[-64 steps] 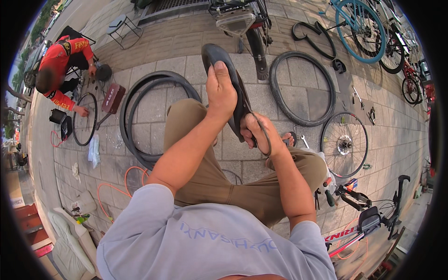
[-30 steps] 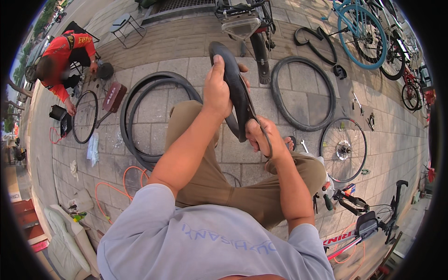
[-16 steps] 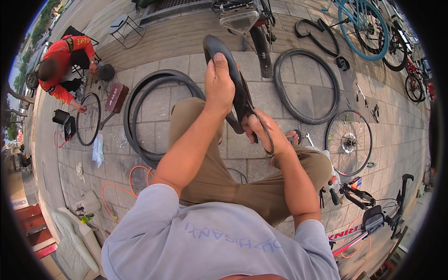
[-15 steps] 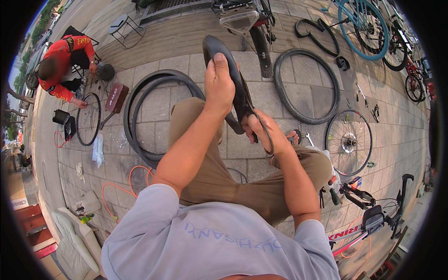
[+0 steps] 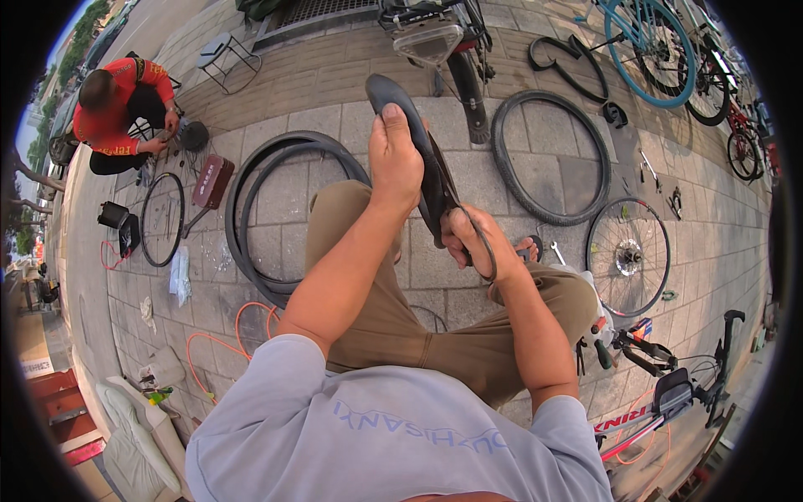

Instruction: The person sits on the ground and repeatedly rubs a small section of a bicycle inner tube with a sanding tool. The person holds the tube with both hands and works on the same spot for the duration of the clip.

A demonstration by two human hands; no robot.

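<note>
I sit cross-legged, gripping a flattened black rubber bicycle tire or tube [image 5: 432, 188] at an upward slant. My left hand [image 5: 396, 163] is closed round its upper part, thumb along the outer face. My right hand [image 5: 471, 238] is closed on its lower end, and a thin strand of it loops across that wrist. Two loose black tires [image 5: 239, 213] lie by my left knee; a knobby tire [image 5: 503, 159] rests beyond my right hand. A wrench [image 5: 556, 251] lies beside my right foot.
A person in red [image 5: 117, 96] works at upper left near a toolbox [image 5: 212, 181] and wheel rim [image 5: 145, 226]. A standing bicycle [image 5: 464, 92] is ahead, parked bicycles [image 5: 694, 75] upper right, a spoked wheel [image 5: 627, 258] right, an upturned frame [image 5: 669, 393] lower right, orange hose [image 5: 240, 330] left.
The person in red has lifted the lower hand from near the rim up toward the other hand. My grip is much the same, with only slight shifts of the rubber.
</note>
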